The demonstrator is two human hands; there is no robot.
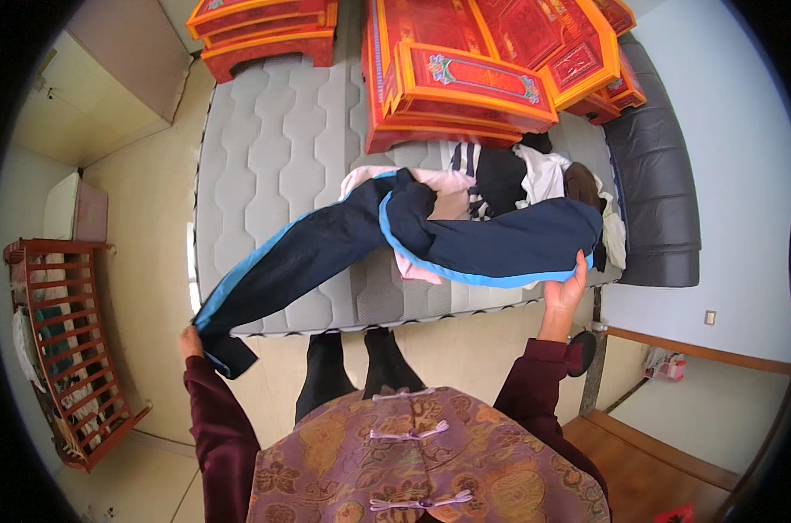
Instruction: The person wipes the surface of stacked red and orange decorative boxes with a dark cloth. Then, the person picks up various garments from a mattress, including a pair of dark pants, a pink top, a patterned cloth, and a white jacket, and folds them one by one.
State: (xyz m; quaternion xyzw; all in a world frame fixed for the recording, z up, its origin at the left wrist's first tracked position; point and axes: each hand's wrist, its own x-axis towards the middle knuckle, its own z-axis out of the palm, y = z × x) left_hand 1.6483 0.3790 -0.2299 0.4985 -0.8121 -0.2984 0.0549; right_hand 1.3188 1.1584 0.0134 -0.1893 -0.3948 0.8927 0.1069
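Dark navy trousers [330, 232] with a light blue side stripe stretch between my two hands, over the near edge of a grey quilted mattress [258, 144]. At the left, my left hand [191, 342] grips the end of one leg, past the mattress corner, and a bit of that leg's end hangs down beside it. My right hand [567, 287] holds the striped edge of the other leg near the right side of the mattress. The middle of the trousers is bunched and twisted. A pink garment [418, 268] lies partly hidden beneath them.
Behind the trousers lies a heap of clothes, with a black garment [502, 180] and a white one [541, 171]. Red-orange painted wooden furniture [461, 98] stands on the mattress. A dark padded headboard [657, 170] borders the right. A reddish slatted wooden rack [75, 353] stands left on the floor.
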